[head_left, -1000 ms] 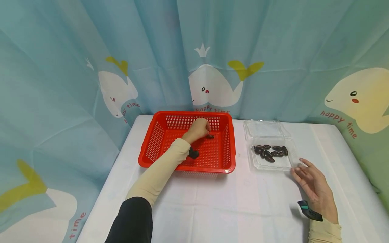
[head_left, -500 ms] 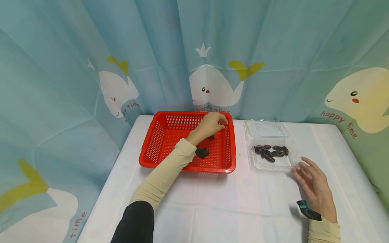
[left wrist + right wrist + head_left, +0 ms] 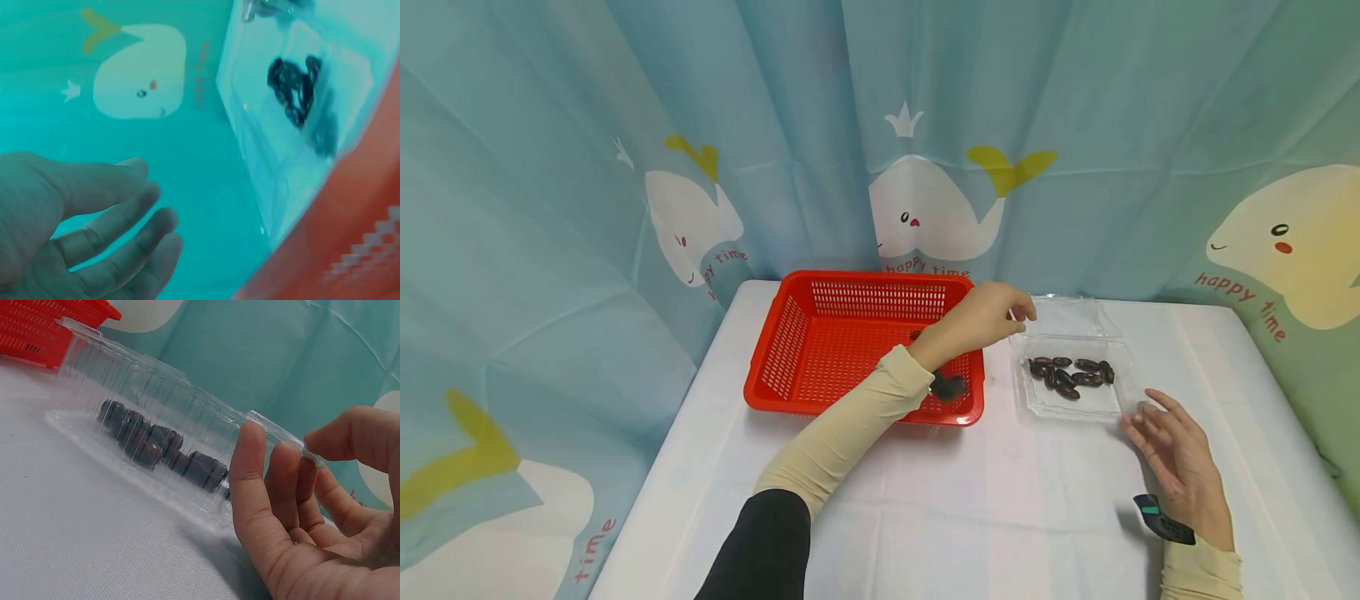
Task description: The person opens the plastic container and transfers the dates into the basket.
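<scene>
My left hand [image 3: 981,317] is over the right rim of a red plastic basket [image 3: 775,350], beside the clear plastic box's raised lid. Its fingers [image 3: 119,256] are loosely bent, with nothing between them in the left wrist view. Part of a dark date [image 3: 915,334] shows in the basket behind that wrist. At the right stands the clear plastic box [image 3: 1093,408], its lid [image 3: 1063,317] folded back. Several dark, wrinkled dates [image 3: 147,440] lie inside. My right hand [image 3: 1180,458] pinches the box's near right corner, thumb and fingers on either side of the rim.
A white cloth [image 3: 955,517] covers the table. Behind and at both sides hangs a blue-green curtain [image 3: 1112,125] with whale prints. The basket's right wall [image 3: 976,367] stands a small gap left of the box.
My left hand has moved right, from inside the basket up across its right rim towards the box. The right hand keeps its grip on the box corner, and the box has not moved.
</scene>
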Tool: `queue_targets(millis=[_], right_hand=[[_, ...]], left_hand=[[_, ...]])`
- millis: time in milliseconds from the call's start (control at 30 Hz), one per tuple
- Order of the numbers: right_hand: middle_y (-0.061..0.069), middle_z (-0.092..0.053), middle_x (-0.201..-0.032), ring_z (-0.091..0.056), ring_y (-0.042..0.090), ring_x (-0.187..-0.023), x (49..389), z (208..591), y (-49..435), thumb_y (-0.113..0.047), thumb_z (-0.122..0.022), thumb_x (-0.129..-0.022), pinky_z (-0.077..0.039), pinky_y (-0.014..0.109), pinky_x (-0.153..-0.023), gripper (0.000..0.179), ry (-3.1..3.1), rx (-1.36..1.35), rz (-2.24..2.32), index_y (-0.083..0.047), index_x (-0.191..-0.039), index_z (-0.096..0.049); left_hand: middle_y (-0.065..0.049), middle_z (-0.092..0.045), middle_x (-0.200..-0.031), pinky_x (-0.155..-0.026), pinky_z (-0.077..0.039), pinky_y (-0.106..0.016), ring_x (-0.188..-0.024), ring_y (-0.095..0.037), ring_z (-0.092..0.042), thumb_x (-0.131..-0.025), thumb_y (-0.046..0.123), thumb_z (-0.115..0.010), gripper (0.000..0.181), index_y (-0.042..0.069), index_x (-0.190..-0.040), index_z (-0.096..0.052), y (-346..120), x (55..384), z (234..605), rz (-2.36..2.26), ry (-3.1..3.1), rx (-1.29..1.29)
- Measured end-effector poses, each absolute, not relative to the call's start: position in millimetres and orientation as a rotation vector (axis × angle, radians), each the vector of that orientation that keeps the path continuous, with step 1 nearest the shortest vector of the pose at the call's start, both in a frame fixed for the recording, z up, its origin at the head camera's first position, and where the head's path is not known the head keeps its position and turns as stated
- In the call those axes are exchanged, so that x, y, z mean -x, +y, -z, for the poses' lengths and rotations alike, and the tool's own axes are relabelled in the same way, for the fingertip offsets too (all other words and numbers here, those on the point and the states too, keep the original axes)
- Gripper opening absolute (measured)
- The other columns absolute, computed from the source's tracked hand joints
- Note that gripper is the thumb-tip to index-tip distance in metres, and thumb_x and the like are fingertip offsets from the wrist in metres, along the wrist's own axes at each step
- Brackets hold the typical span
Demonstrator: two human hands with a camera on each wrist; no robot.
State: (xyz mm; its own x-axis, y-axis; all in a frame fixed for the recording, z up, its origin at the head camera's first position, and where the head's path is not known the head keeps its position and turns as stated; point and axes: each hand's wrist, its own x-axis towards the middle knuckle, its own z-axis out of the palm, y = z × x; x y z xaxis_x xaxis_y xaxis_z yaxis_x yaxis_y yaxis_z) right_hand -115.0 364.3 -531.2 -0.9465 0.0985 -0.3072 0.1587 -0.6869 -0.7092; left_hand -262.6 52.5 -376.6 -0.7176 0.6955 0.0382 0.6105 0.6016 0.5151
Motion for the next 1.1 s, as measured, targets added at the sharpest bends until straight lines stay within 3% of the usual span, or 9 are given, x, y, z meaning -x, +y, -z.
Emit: queue_targets(millis=[367,633,1100], right_hand=[[0.002,-0.067,-0.1,-0.069,0.014,-0.087,115.4,533.5,362.2,-0.001,-0.05,-0.107,-0.064,0.031,-0.083,0.029,1.253,-0.479,2.809,-0.017,-0.122,-0.069],[0.002,-0.066,-0.101,-0.07,0.015,-0.088,117.5,531.4,361.8,-0.004,-0.053,-0.107,-0.064,0.031,-0.084,0.027,1.241,-0.498,2.787,-0.019,-0.125,-0.066],[0.003,-0.068,-0.097,-0.07,0.016,-0.088,115.3,535.1,363.6,-0.001,-0.046,-0.108,-0.064,0.031,-0.084,0.03,1.213,-0.404,2.819,-0.016,-0.126,-0.066]], left_hand=[[0.003,-0.076,-0.113,-0.085,-0.047,-0.013,-0.103,-0.007,-0.066,-0.102,0.016,-0.067,0.022,0.016,-0.122,-0.075,91.0,257.1,387.5,-0.68,2.579,-1.177],[0.004,-0.074,-0.123,-0.088,-0.048,-0.013,-0.112,-0.005,-0.065,-0.099,0.021,-0.073,0.036,0.019,-0.134,-0.068,123.4,253.3,399.9,-0.621,2.529,-1.136],[0.007,-0.074,-0.113,-0.08,-0.044,-0.01,-0.097,0.0,-0.063,-0.094,0.023,-0.079,0.036,0.017,-0.129,-0.073,158.2,251.1,432.3,-0.59,2.508,-1.091]])
